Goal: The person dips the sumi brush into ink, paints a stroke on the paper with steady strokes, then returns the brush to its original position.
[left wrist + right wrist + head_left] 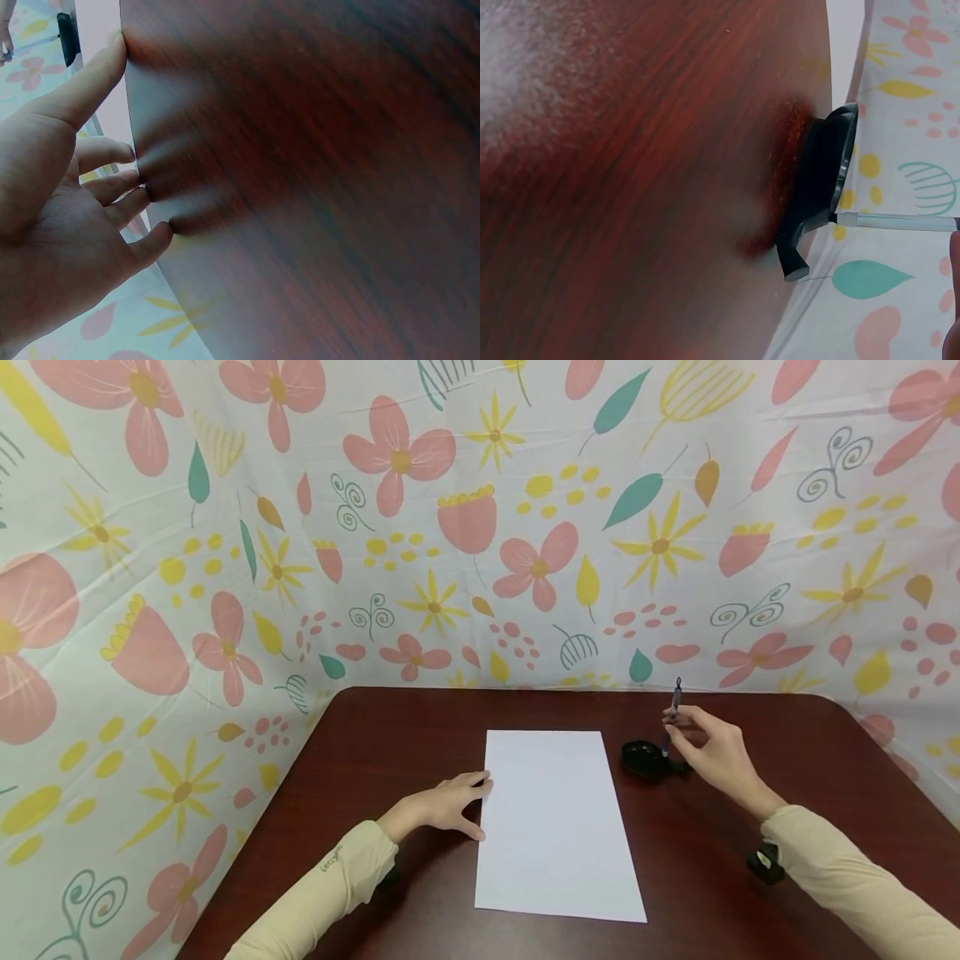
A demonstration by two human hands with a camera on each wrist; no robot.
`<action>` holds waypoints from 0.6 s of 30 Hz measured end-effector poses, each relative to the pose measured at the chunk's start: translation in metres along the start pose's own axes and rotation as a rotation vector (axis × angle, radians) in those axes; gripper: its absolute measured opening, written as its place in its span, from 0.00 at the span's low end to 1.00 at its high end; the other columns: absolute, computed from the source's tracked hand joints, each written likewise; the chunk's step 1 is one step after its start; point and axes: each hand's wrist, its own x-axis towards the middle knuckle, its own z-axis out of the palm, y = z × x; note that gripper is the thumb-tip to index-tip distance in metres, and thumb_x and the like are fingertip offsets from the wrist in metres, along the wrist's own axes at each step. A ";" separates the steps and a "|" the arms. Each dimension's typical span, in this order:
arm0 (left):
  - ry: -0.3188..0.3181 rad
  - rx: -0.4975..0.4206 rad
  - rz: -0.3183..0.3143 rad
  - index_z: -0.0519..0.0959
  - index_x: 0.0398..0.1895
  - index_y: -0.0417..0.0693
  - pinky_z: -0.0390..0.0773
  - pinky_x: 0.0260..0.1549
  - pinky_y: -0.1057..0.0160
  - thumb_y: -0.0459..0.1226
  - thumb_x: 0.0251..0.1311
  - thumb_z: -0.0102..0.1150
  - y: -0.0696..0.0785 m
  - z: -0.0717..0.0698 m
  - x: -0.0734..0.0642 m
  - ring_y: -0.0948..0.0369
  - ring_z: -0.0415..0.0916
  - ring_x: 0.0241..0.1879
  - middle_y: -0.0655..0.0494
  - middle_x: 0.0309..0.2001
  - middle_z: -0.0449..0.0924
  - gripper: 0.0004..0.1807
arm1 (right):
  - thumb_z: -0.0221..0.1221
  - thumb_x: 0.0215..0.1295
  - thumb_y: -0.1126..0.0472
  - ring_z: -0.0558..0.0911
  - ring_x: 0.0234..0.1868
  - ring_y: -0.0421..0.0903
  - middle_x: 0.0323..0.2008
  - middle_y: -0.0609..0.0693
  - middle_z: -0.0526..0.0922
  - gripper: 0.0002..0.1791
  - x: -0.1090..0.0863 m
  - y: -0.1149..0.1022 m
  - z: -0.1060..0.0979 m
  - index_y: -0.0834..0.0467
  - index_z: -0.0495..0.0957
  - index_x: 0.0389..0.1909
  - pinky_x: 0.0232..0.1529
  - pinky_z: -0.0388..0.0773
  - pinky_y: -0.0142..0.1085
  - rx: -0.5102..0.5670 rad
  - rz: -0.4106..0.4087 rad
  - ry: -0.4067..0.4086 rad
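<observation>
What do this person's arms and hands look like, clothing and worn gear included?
Both the left hand and right hand are ungloved. The left sleeve and right sleeve are long and pale cream; the left carries small dark lettering, too small to read surely. A chunky black device sits under the right cuff; something dark shows under the left.

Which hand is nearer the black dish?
Right. The right hand holds the brush at the black dish; the left hand is across the paper, at its left edge.
</observation>
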 end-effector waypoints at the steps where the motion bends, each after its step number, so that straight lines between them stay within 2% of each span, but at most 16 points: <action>1: 0.002 0.003 -0.001 0.53 0.75 0.42 0.55 0.69 0.42 0.52 0.56 0.66 0.000 0.000 0.000 0.51 0.44 0.77 0.49 0.78 0.44 0.50 | 0.63 0.52 0.81 0.77 0.45 0.19 0.41 0.62 0.85 0.23 0.001 0.000 0.000 0.64 0.79 0.50 0.39 0.73 0.13 -0.004 -0.009 0.002; 9: -0.007 0.013 -0.022 0.52 0.76 0.44 0.56 0.69 0.44 0.52 0.57 0.66 0.002 0.000 -0.001 0.53 0.43 0.77 0.51 0.78 0.44 0.49 | 0.63 0.48 0.82 0.77 0.45 0.19 0.40 0.62 0.85 0.23 0.005 0.001 -0.001 0.66 0.79 0.48 0.39 0.73 0.13 -0.024 -0.074 0.023; 18: -0.008 0.017 -0.009 0.52 0.76 0.43 0.56 0.69 0.43 0.51 0.58 0.65 -0.001 0.002 0.000 0.51 0.43 0.77 0.48 0.78 0.43 0.49 | 0.62 0.48 0.83 0.77 0.45 0.20 0.40 0.63 0.84 0.23 0.011 -0.005 -0.003 0.68 0.79 0.48 0.41 0.73 0.14 -0.003 -0.087 0.058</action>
